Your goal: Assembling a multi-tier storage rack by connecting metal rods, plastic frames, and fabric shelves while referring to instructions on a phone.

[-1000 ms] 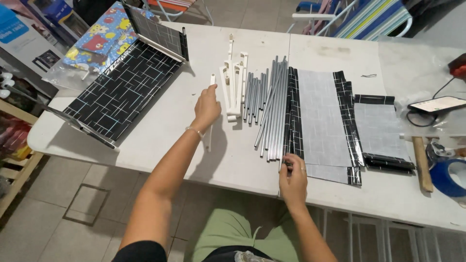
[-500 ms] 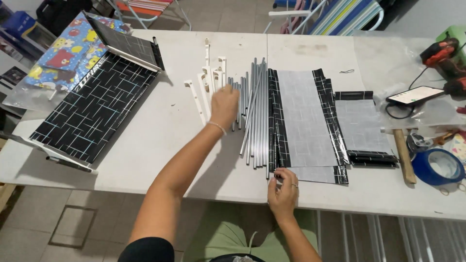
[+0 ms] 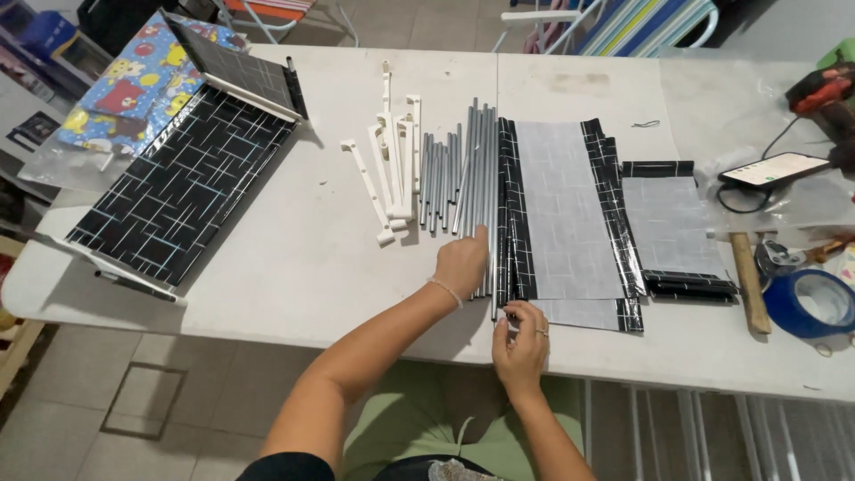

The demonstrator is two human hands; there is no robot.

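Note:
My left hand (image 3: pixel 460 263) rests on the near ends of a row of grey metal rods (image 3: pixel 472 169) lying on the white table (image 3: pixel 294 267). My right hand (image 3: pixel 521 343) pinches the near end of one rod at the edge of a folded black-and-grey fabric panel (image 3: pixel 565 209). Several white plastic connector pieces (image 3: pixel 392 160) lie just left of the rods. Whether the left hand grips a rod or only touches it is not visible.
A black patterned fabric panel on a frame (image 3: pixel 183 183) lies at the left with a colourful bag (image 3: pixel 134 93) behind it. A smaller folded panel (image 3: pixel 672 223), a phone (image 3: pixel 773 169), a wooden handle (image 3: pixel 748 281), blue tape roll (image 3: pixel 810 303) and a drill (image 3: pixel 824 89) are at the right.
My left hand has moved right and nearer, from the white pieces to the rods' near ends. My right hand stays at the rod end by the folded panel.

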